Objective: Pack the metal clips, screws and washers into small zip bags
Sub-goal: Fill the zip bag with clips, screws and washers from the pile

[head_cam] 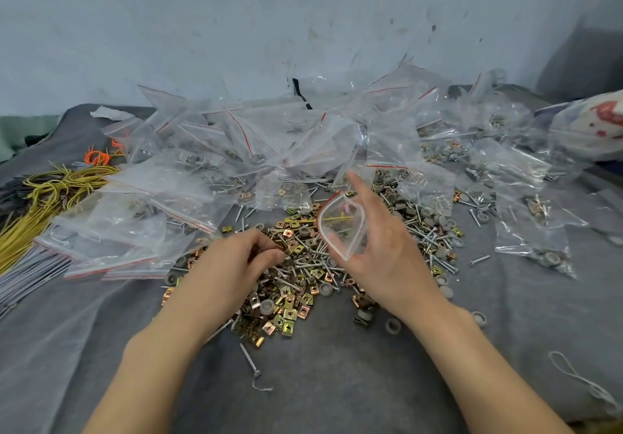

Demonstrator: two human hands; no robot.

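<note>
A loose heap of brass-coloured metal clips (pixel 286 302), silver screws (pixel 428 234) and grey round washers (pixel 325 289) lies on a grey cloth (pixel 337 383). My right hand (pixel 387 251) holds a small clear zip bag (pixel 342 224) with a red strip, its mouth held open above the heap; a yellow tie shows inside it. My left hand (pixel 242 258) rests on the heap's left side, fingers curled and pinching at clips.
Behind the heap lies a wide pile of filled zip bags (pixel 236 150), with more at the right (pixel 526 197). Bundles of yellow ties (pixel 50 194) and grey ties (pixel 30 275) lie at the left. A wall stands close behind.
</note>
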